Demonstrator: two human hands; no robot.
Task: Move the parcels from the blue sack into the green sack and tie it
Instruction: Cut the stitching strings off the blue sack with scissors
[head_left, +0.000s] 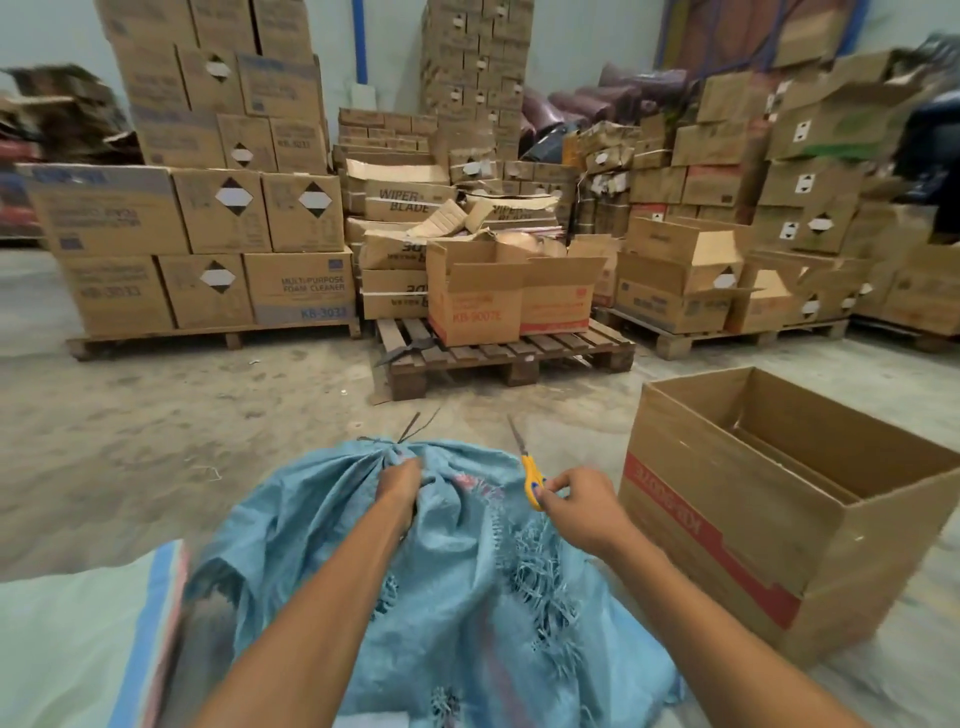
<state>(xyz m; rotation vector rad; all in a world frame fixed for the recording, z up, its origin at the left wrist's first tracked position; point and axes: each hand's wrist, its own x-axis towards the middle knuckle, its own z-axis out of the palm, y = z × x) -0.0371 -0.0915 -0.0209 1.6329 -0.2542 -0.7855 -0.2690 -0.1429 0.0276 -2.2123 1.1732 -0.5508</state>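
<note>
The left hand (400, 488) is gripping the bunched neck of the blue sack (467, 623) at the sack's 12 o'clock edge, fingers curled into the cloth. It is sitting just under the string (413, 428), whose ends are poking out toward 1 o'clock. The right hand (587, 512) is pinching the yellow handles of the scissors (531, 478), with the blades pointing away toward 11 o'clock. From the blade tip the string is lying at about 9 o'clock, near but apart, so the cut likely needs a leftward swing. The left hand is the nearer one to the tie. The green sack (67, 649) is lying flat at the blue sack's 8 o'clock. No parcels are showing.
</note>
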